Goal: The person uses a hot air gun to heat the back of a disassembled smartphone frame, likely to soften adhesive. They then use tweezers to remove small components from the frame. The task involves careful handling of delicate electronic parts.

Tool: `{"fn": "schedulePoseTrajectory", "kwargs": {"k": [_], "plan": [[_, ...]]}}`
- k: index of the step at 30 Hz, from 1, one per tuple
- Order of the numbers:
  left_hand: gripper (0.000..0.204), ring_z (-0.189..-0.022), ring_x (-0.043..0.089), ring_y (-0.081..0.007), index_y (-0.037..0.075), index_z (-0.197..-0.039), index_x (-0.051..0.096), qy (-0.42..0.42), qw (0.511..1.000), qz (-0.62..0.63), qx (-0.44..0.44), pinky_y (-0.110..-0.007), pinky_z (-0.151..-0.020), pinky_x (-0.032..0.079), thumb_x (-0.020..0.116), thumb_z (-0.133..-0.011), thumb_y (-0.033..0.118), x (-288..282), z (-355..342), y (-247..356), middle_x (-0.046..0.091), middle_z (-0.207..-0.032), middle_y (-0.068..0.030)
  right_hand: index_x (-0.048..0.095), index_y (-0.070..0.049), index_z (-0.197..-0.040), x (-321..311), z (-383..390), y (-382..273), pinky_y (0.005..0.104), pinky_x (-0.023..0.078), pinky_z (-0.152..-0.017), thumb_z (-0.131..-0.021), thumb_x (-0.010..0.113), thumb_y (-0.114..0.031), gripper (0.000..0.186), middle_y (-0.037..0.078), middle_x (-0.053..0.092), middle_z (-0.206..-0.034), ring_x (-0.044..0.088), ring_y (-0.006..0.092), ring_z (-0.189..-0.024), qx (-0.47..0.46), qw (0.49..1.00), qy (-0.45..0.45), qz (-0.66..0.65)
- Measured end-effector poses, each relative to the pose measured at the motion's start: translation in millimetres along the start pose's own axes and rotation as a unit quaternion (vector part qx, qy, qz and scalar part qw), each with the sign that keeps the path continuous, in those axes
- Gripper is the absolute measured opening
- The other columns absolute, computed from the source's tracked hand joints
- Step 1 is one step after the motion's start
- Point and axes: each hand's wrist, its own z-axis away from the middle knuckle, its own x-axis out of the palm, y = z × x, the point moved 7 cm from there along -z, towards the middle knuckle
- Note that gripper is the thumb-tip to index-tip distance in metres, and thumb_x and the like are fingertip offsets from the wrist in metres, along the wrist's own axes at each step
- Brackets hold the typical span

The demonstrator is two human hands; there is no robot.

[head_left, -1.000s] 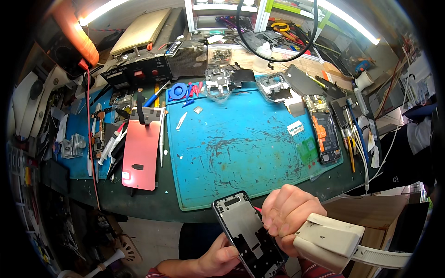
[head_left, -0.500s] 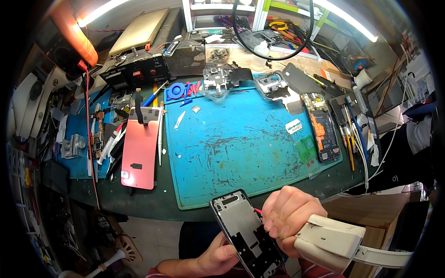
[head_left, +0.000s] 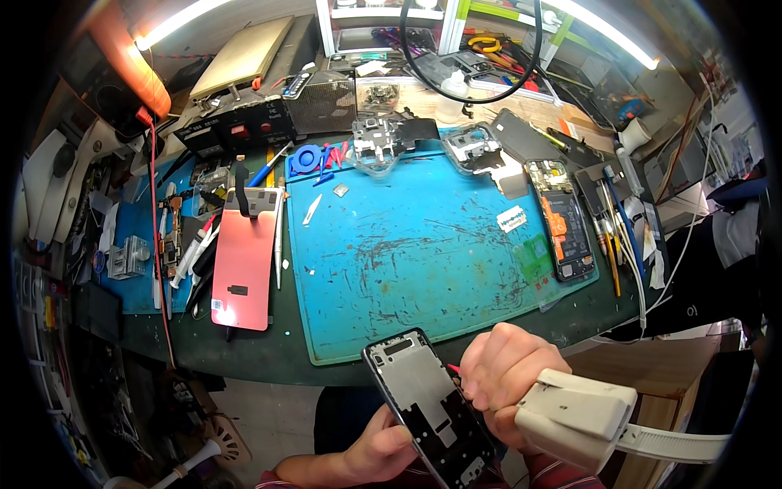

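Note:
My left hand (head_left: 381, 448) grips the lower left side of a phone frame (head_left: 425, 403), a slim black shell with a silver-grey inner panel, tilted over the near edge of the table. My right hand (head_left: 505, 371) is curled into a fist at the frame's right edge. A thin tool's pink-red tip (head_left: 454, 368) pokes out beside its fingers; the rest is hidden in the fist. A beige boxy piece (head_left: 574, 416) with a ribbed band overlaps the right wrist; whether the hand touches it I cannot tell.
A scratched blue mat (head_left: 399, 261) covers the table's middle. Left of it lies a phone screen (head_left: 244, 273) with pink backing; on its right, an opened phone (head_left: 564, 224) and a razor blade (head_left: 511, 218). Brushes (head_left: 609, 232) lie farther right. A black ring (head_left: 533, 49) hangs above the back.
The phone frame and both hands have shifted slightly left and up in the picture. The mat's scene has shifted slightly too. Both grips look the same.

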Motion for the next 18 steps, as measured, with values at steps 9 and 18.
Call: {"fn": "schedulePoseTrajectory", "kwargs": {"k": [9,18], "plan": [[0.086,-0.121,0.055,-0.0212,0.005,-0.137,0.044,0.007,1.0,-0.001,0.023,-0.041,-0.106,0.043,0.077,-0.076,0.058,5,6,7,0.056,-0.129,-0.0087,0.054,-0.005,-0.115,-10,-8,-10,0.0439,0.051,-0.084,-0.091,0.071,-0.028,0.037,0.009,0.06,-0.096,0.061,0.0238,-0.086,-0.147,0.987,0.047,0.039],[0.087,-0.122,0.05,-0.0177,0.006,-0.135,0.04,0.07,0.997,0.012,0.0,-0.037,-0.106,0.038,0.076,-0.075,0.058,6,7,10,0.049,-0.129,-0.0053,0.061,-0.003,-0.101,-2,-11,10,0.0363,0.049,-0.071,-0.091,0.071,-0.018,0.021,0.009,0.064,-0.091,0.061,0.0225,-0.082,-0.151,0.98,-0.016,-0.127]]}}
